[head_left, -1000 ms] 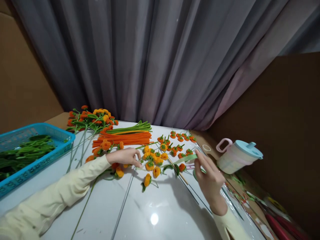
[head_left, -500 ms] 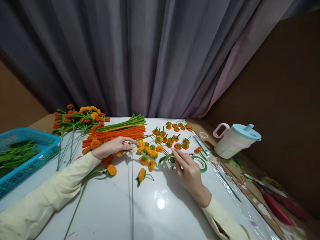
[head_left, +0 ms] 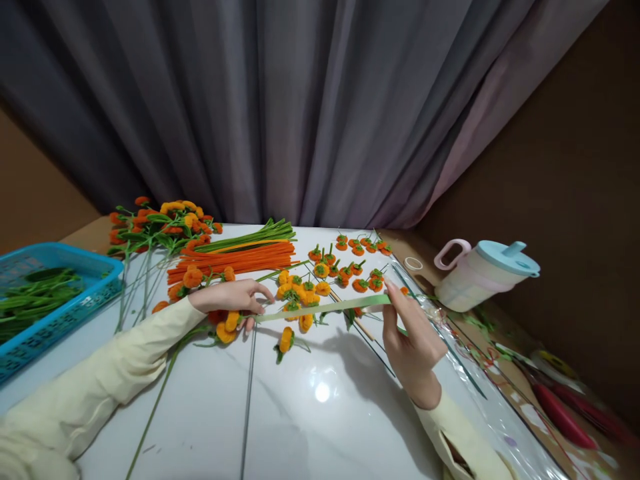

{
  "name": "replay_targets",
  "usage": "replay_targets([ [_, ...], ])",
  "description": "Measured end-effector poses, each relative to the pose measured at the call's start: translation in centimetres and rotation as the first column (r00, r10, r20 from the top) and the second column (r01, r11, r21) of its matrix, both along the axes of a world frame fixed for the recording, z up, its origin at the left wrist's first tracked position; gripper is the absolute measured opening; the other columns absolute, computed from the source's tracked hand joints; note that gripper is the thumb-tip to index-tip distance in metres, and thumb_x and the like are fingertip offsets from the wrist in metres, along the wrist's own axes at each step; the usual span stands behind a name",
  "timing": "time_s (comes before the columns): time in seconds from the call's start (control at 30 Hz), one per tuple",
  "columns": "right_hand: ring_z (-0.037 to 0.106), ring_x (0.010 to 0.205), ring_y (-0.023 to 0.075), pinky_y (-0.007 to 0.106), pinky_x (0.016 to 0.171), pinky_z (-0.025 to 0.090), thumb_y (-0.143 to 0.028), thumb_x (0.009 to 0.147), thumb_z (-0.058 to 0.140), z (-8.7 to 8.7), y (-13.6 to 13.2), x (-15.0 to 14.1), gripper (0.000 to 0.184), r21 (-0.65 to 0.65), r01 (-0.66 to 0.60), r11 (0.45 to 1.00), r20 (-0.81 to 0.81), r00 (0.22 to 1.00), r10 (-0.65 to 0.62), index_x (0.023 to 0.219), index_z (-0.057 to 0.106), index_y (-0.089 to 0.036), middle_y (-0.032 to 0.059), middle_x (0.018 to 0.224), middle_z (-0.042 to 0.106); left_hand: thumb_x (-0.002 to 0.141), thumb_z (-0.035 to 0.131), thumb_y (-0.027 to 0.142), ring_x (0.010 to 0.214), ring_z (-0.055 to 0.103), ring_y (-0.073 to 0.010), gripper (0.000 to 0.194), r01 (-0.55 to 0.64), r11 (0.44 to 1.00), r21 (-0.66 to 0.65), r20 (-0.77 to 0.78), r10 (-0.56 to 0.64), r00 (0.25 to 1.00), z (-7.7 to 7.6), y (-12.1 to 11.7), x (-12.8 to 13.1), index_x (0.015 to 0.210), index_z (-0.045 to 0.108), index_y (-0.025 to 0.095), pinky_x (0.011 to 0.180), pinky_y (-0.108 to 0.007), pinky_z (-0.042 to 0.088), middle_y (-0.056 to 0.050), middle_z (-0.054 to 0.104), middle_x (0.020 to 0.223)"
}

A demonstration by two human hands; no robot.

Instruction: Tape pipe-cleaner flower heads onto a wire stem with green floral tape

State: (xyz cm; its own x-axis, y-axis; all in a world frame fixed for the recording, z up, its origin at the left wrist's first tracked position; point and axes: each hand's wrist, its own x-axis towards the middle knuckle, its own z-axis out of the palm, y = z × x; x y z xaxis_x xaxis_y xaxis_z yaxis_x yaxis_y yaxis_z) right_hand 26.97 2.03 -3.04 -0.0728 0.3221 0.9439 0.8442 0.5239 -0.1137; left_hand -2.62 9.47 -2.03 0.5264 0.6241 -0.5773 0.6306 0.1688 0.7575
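Observation:
My left hand [head_left: 235,298] is closed, its fingertips pinching a long thin wire stem [head_left: 249,393] that runs down toward me. Orange-yellow fuzzy flower heads [head_left: 227,330] sit just below that hand; the wrist and fingers partly hide how they join the stem. A strip of pale green floral tape [head_left: 327,307] stretches taut from the left fingertips across to my right hand [head_left: 413,337], which is closed on its other end. Beneath the strip lie several yellow flower heads [head_left: 300,291]. One single yellow flower [head_left: 287,339] lies closer to me.
Orange pipe cleaners [head_left: 240,259] and green ones [head_left: 250,238] lie at the back. Finished flowers [head_left: 165,223] are piled back left, beside a blue basket [head_left: 100,310] of green leaves. Orange flower heads [head_left: 360,285] stand behind. At right are a lidded cup [head_left: 477,280] and red-handled pliers [head_left: 563,415].
My right hand has moved right and slightly up, pulling the tape out into a straight strip. My left hand has shifted slightly, keeping its pinch on the wire stem.

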Motion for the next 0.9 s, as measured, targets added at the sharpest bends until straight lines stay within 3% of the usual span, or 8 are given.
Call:
replay_targets([
  [0.1, 0.065, 0.073, 0.0218, 0.034, 0.059, 0.053, -0.007, 0.085, 0.054, -0.2, -0.2, -0.3, 0.044, -0.041, -0.004, 0.999, 0.005, 1.0, 0.004, 0.125, 0.057, -0.026, 0.0064, 0.087, 0.073, 0.079, 0.052, 0.033, 0.052, 0.061, -0.0205, 0.049, 0.065, 0.957, 0.283, -0.167, -0.018, 0.986, 0.7, -1.1, 0.3, 0.126, 0.046, 0.02, 0.052, -0.025, 0.04, 0.001, 0.064, 0.056],
  [0.17, 0.063, 0.067, 0.0204, 0.033, 0.055, 0.052, -0.007, 0.085, 0.055, -0.4, -0.3, -0.6, 0.043, -0.073, -0.043, 0.996, 0.015, 0.999, 0.044, 0.123, 0.058, -0.025, 0.005, 0.079, 0.073, 0.083, 0.049, 0.034, 0.07, 0.063, -0.024, 0.033, 0.212, 0.794, 0.57, -0.35, 0.0, 0.937, 1.5, -2.1, 0.5, 0.112, 0.061, 0.021, 0.061, -0.027, 0.041, -0.005, 0.068, 0.072],
  [0.23, 0.064, 0.062, 0.0188, 0.033, 0.057, 0.053, -0.007, 0.086, 0.055, -0.6, -0.4, -1.0, 0.041, -0.082, -0.077, 0.994, 0.014, 0.997, 0.079, 0.123, 0.058, -0.024, 0.0053, 0.081, 0.074, 0.09, 0.041, 0.035, 0.074, 0.062, -0.0262, 0.031, 0.352, 0.657, 0.666, -0.491, 0.031, 0.871, 2.4, -3.3, 0.7, 0.091, 0.068, 0.02, 0.067, -0.031, 0.039, -0.008, 0.067, 0.072],
  [0.3, 0.067, 0.064, 0.0186, 0.033, 0.062, 0.055, -0.008, 0.086, 0.054, -0.6, -0.5, -1.4, 0.038, -0.089, -0.089, 0.992, 0.008, 0.996, 0.09, 0.121, 0.06, -0.022, 0.0068, 0.088, 0.074, 0.094, 0.035, 0.038, 0.078, 0.061, -0.0257, 0.039, 0.37, 0.542, 0.754, -0.467, 0.048, 0.883, 3.2, -4.3, 1.1, 0.084, 0.068, 0.019, 0.075, -0.035, 0.038, -0.008, 0.068, 0.079],
  [0.37, 0.07, 0.069, 0.0193, 0.032, 0.066, 0.056, -0.008, 0.087, 0.053, -0.6, -0.6, -1.8, 0.035, -0.093, -0.1, 0.991, -0.001, 0.995, 0.1, 0.118, 0.062, -0.022, 0.0071, 0.09, 0.074, 0.095, 0.036, 0.041, 0.096, 0.058, -0.0251, 0.036, 0.274, 0.468, 0.84, -0.299, -0.022, 0.954, 3.7, -5.1, 2.1, 0.097, 0.066, 0.021, 0.085, -0.036, 0.036, -0.008, 0.067, 0.101],
  [0.5, 0.072, 0.077, 0.0198, 0.031, 0.074, 0.058, -0.008, 0.087, 0.052, -0.8, -0.6, -2.2, 0.034, -0.101, -0.137, 0.985, -0.008, 0.991, 0.137, 0.117, 0.063, -0.021, 0.0065, 0.091, 0.074, 0.089, 0.05, 0.045, 0.112, 0.051, -0.0224, 0.035, 0.042, 0.558, 0.829, 0.057, -0.159, 0.986, 4.3, -5.9, 5.3, 0.116, 0.06, 0.024, 0.097, -0.033, 0.035, -0.005, 0.063, 0.119],
  [0.7, 0.071, 0.077, 0.0184, 0.028, 0.071, 0.059, -0.008, 0.086, 0.052, -1.4, -0.7, -2.4, 0.03, -0.161, -0.22, 0.962, -0.09, 0.974, 0.208, 0.111, 0.064, -0.021, 0.0065, 0.091, 0.074, 0.086, 0.055, 0.039, 0.08, 0.06, -0.0156, 0.024, -0.051, 0.799, 0.599, 0.27, -0.142, 0.952, 3.9, -5.4, 8.7, 0.095, 0.065, 0.019, 0.073, -0.025, 0.044, -0.001, 0.068, 0.093],
  [0.9, 0.067, 0.075, 0.0211, 0.035, 0.063, 0.055, -0.01, 0.084, 0.055, -1.8, -0.6, -2.8, 0.036, -0.235, -0.258, 0.937, 0.075, 0.956, 0.283, 0.119, 0.057, -0.018, 0.0101, 0.095, 0.072, 0.084, 0.053, 0.037, 0.069, 0.051, -0.0125, 0.023, 0.033, 0.819, 0.573, 0.226, -0.196, 0.954, 3.2, -4.8, 8.3, 0.08, 0.06, 0.016, 0.064, -0.022, 0.039, 0.001, 0.059, 0.074],
])
